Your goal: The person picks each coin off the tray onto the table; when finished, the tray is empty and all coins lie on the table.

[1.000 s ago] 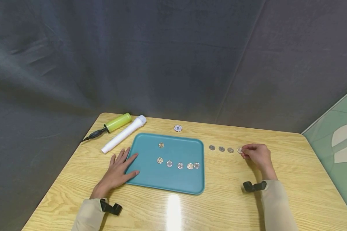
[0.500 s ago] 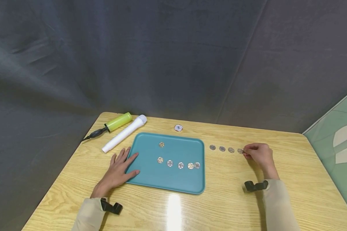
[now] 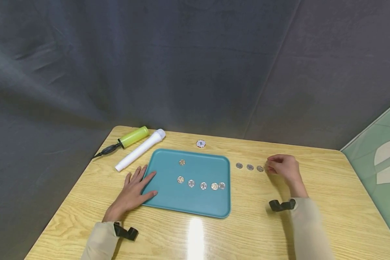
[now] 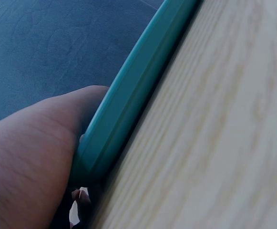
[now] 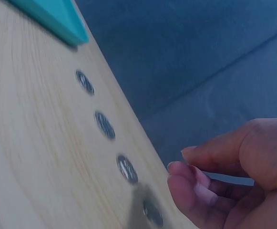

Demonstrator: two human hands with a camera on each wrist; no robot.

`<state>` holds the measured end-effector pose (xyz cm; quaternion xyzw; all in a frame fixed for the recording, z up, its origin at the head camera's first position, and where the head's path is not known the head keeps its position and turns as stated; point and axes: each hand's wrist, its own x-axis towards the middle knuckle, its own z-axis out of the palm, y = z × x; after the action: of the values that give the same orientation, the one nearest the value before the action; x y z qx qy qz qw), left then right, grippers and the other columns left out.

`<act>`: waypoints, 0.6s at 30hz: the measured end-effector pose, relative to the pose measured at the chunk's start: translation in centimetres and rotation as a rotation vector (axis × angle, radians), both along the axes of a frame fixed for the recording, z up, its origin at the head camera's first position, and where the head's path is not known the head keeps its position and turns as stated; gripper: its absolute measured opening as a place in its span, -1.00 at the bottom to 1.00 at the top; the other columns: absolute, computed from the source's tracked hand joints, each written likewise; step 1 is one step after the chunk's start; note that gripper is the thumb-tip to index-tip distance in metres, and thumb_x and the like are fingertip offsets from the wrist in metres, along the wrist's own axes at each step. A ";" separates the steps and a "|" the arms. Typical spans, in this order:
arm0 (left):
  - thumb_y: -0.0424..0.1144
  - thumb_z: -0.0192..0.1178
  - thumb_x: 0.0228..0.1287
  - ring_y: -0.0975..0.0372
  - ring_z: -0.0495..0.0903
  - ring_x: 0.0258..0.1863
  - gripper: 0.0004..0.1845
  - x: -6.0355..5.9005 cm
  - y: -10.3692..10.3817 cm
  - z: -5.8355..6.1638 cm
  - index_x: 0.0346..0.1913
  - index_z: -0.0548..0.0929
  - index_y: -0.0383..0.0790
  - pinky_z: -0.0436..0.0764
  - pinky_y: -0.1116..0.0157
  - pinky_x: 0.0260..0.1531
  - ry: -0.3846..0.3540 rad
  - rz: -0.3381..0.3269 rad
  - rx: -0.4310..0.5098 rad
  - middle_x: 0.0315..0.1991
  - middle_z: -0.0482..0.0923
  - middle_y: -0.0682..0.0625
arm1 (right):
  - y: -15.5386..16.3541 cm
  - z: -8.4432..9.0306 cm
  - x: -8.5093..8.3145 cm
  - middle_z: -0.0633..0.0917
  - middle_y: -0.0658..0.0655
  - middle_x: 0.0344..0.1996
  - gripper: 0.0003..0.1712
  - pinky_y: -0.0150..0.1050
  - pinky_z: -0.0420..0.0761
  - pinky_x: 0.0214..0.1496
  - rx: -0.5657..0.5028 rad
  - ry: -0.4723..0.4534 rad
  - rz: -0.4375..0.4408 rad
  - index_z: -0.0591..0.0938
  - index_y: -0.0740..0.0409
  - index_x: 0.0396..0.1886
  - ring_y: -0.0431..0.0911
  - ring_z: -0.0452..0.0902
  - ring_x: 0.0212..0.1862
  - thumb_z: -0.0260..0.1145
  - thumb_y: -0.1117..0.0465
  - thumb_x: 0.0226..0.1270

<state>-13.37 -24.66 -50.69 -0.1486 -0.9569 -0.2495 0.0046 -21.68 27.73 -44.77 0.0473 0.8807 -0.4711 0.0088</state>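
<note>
My left hand point(image 3: 133, 189) rests on the left edge of a teal tray point(image 3: 185, 202), its fingers spread; in the left wrist view the thumb point(image 4: 47, 119) lies over the rim. Several gold and silver coins point(image 3: 203, 186) lie in the tray. To its right, a row of silver coins point(image 3: 250, 167) runs along the table. My right hand point(image 3: 284, 168) hovers over the row's right end, fingers loosely curled and holding nothing. It hides the last coin point(image 5: 152, 213) in the head view, but the right wrist view shows that coin in the hand's shadow.
A poker chip point(image 3: 200, 143) lies behind the tray. At the back left are a yellow-green hand pump point(image 3: 133, 137) and a white microphone-shaped stick point(image 3: 140, 150). A dark curtain point(image 3: 195, 72) hangs behind the wooden table point(image 3: 253, 231).
My right hand has let go of the last coin in the row, lifted off the table and shifted slightly left. The left hand stays in place on the tray.
</note>
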 end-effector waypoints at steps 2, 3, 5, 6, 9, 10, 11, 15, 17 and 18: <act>0.10 0.25 0.33 -0.28 -0.13 0.60 -0.22 0.0 0.0 0.0 0.54 0.28 -0.06 -0.17 -0.38 0.42 0.002 0.002 -0.002 0.62 -0.06 -0.30 | -0.7 0.1 -0.2 0.79 0.32 -0.28 -0.68 -0.36 0.74 -0.34 0.005 0.012 0.007 0.64 0.59 -0.03 -0.39 0.67 -0.47 0.24 0.36 0.39; 0.10 0.25 0.33 -0.28 -0.12 0.60 -0.21 0.0 0.0 0.0 0.54 0.28 -0.06 -0.17 -0.38 0.42 0.005 0.001 -0.003 0.62 -0.05 -0.30 | -1.0 0.2 -0.2 0.78 0.32 -0.28 -0.69 -0.37 0.74 -0.35 0.014 0.018 0.012 0.65 0.57 -0.04 -0.39 0.66 -0.47 0.24 0.36 0.39; 0.10 0.25 0.32 -0.29 -0.12 0.59 -0.21 0.0 0.0 -0.1 0.54 0.29 -0.07 -0.17 -0.39 0.42 0.010 0.000 -0.001 0.62 -0.05 -0.30 | -1.8 0.3 -0.3 0.78 0.33 -0.29 -0.70 -0.37 0.74 -0.36 0.019 0.026 0.023 0.66 0.56 -0.05 -0.38 0.66 -0.48 0.25 0.35 0.39; 0.10 0.25 0.32 -0.29 -0.11 0.59 -0.21 0.0 0.0 -0.1 0.54 0.29 -0.07 -0.16 -0.39 0.41 0.014 -0.001 -0.001 0.61 -0.04 -0.31 | -2.2 0.3 -0.4 0.78 0.35 -0.28 -0.70 -0.36 0.74 -0.36 0.019 0.031 0.030 0.66 0.55 -0.06 -0.36 0.67 -0.48 0.25 0.35 0.39; 0.10 0.26 0.31 -0.31 -0.09 0.58 -0.21 0.0 0.0 -0.2 0.53 0.31 -0.09 -0.15 -0.40 0.40 0.022 -0.004 0.001 0.61 -0.03 -0.32 | -3.3 0.5 -0.7 0.77 0.40 -0.25 -0.71 -0.34 0.74 -0.36 0.012 0.030 0.049 0.67 0.53 -0.06 -0.30 0.70 -0.46 0.25 0.34 0.41; 0.10 0.26 0.31 -0.31 -0.09 0.58 -0.21 0.0 0.0 -0.2 0.53 0.31 -0.09 -0.16 -0.39 0.40 0.020 -0.004 0.003 0.61 -0.03 -0.32 | -3.7 0.5 -0.7 0.76 0.42 -0.24 -0.71 -0.32 0.75 -0.36 0.011 0.029 0.057 0.67 0.52 -0.06 -0.26 0.72 -0.45 0.25 0.33 0.41; 0.10 0.26 0.31 -0.31 -0.10 0.58 -0.21 0.0 -0.1 -0.3 0.53 0.30 -0.09 -0.16 -0.39 0.41 0.018 -0.004 0.001 0.61 -0.03 -0.32 | -4.1 0.6 -0.8 0.76 0.42 -0.23 -0.72 -0.31 0.74 -0.37 0.014 0.032 0.063 0.68 0.51 -0.06 -0.23 0.73 -0.44 0.26 0.33 0.41; 0.11 0.26 0.31 -0.28 -0.12 0.60 -0.20 -0.1 -0.1 -0.3 0.54 0.29 -0.07 -0.18 -0.38 0.42 0.003 -0.003 -0.003 0.62 -0.06 -0.30 | -5.6 0.8 -1.2 0.76 0.42 -0.25 -0.73 -0.30 0.72 -0.43 0.018 0.045 0.077 0.70 0.47 -0.08 -0.14 0.75 -0.43 0.26 0.32 0.40; 0.11 0.26 0.30 -0.28 -0.13 0.60 -0.19 -0.1 -0.2 -0.4 0.54 0.29 -0.07 -0.19 -0.38 0.42 0.001 -0.003 -0.001 0.62 -0.06 -0.30 | -6.2 0.9 -1.3 0.75 0.43 -0.26 -0.75 -0.27 0.73 -0.41 0.006 0.057 0.087 0.70 0.48 -0.09 -0.14 0.74 -0.43 0.26 0.34 0.39; 0.11 0.26 0.30 -0.28 -0.13 0.60 -0.20 -0.1 -0.2 -0.4 0.54 0.29 -0.06 -0.19 -0.38 0.42 0.001 -0.003 -0.002 0.62 -0.06 -0.30 | -6.5 0.9 -1.4 0.75 0.44 -0.26 -0.75 -0.25 0.75 -0.39 -0.003 0.059 0.091 0.70 0.49 -0.10 -0.15 0.74 -0.43 0.26 0.35 0.39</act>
<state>-13.52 -24.81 -51.08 -0.1502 -0.9569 -0.2483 0.0046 -23.05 21.23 -43.91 -0.0070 0.8813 -0.4726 0.0043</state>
